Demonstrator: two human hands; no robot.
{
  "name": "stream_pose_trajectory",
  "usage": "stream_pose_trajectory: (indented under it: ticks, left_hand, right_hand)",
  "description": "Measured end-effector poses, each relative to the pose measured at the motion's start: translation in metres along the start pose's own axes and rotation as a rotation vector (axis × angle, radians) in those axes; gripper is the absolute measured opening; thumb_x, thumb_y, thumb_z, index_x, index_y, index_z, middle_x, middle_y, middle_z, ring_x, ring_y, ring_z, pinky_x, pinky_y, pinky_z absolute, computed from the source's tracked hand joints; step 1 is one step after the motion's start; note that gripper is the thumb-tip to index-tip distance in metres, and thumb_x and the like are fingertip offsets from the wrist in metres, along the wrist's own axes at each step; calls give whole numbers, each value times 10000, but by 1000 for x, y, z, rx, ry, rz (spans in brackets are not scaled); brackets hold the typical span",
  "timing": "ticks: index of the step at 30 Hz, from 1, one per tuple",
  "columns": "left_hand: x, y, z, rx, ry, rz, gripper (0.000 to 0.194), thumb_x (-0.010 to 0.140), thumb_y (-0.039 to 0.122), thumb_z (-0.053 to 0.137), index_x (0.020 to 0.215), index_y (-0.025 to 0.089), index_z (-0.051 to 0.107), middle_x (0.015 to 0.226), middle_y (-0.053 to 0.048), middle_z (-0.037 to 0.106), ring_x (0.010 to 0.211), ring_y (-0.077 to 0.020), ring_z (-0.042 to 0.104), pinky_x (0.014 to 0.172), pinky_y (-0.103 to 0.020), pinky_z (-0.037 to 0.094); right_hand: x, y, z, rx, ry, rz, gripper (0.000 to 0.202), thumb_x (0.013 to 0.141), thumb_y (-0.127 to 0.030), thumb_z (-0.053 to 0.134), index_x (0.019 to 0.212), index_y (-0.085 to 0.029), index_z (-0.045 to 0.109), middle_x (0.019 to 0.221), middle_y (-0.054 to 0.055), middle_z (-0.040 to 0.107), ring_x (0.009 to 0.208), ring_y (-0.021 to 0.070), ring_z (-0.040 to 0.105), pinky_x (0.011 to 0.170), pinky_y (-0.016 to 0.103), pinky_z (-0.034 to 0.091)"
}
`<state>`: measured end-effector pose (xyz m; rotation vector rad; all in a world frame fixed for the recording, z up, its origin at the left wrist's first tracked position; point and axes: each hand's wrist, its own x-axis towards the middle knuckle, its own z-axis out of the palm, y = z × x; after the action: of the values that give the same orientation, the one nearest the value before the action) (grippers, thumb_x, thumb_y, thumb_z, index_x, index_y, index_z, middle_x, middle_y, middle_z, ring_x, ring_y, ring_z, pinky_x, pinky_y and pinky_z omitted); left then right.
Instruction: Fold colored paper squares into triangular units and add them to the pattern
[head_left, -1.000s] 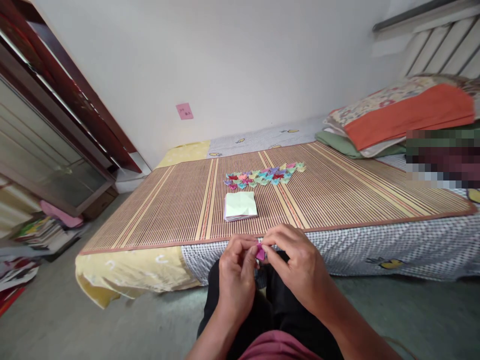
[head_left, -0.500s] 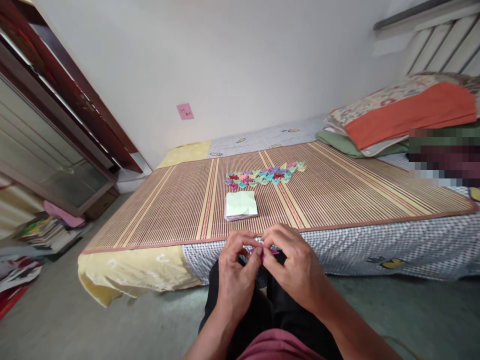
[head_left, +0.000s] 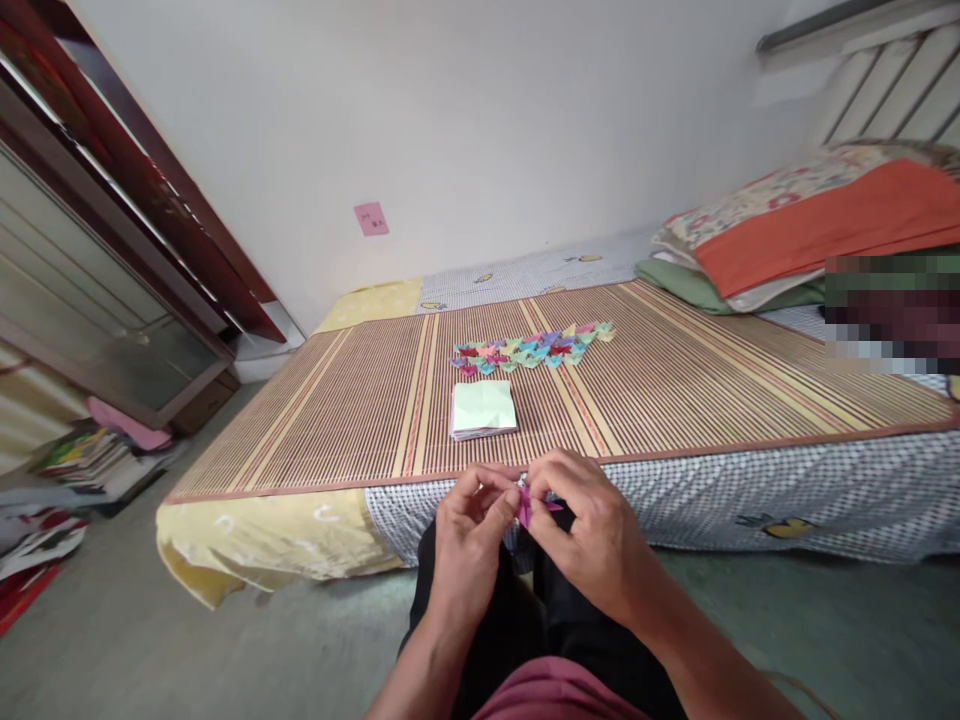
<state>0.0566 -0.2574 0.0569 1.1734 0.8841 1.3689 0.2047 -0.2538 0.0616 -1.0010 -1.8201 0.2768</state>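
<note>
Left hand [head_left: 466, 540] and right hand [head_left: 600, 525] pinch magenta folded paper [head_left: 525, 508]; uneven pull could tear it.

Soft, moderately bright light, its source not visible, falls over the mat [head_left: 360, 400], where the creases of the pale paper stack [head_left: 484, 405] remain legible; the floor [head_left: 300, 640] in front of the mat is dimmer. Wide-angle distortion slants the cabinet [head_left: 97, 260] left of the mat, and coarse pixel blocks [head_left: 892, 312] mask a patch at its right.
</note>
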Motion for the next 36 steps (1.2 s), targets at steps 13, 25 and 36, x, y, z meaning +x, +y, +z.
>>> stream_pose_trajectory:
  ticks: [13, 25, 36]
  left_hand:
    - [0, -1, -2, -192, 21, -106, 147, 907, 265, 733, 845, 183, 627, 1063, -79, 741, 864, -164, 659, 776, -256, 508]
    - [-3, 1, 3, 13, 80, 0, 187, 893, 276, 725, 808, 186, 586, 911, -47, 717, 761, -146, 654, 718, -252, 531]
    - [-1, 2, -1, 213, 88, -65, 124, 824, 144, 613, 936, 184, 648, 837, -6, 691, 674, -120, 595, 726, -245, 505]
  right_hand:
    - [-2, 2, 2, -21, 36, -50, 215, 880, -19, 521, 790, -214, 502, 808, 37, 607, 813, 226, 587, 758, 351, 421]
    - [-3, 2, 6, -62, 32, -103, 243, 884, -4, 560, 775, -209, 489, 796, 21, 616, 794, 207, 580, 757, 344, 402]
    - [-3, 1, 6, -85, 27, -118, 240, 871, 13, 551, 779, -203, 502, 820, 36, 628, 808, 215, 573, 760, 351, 401]
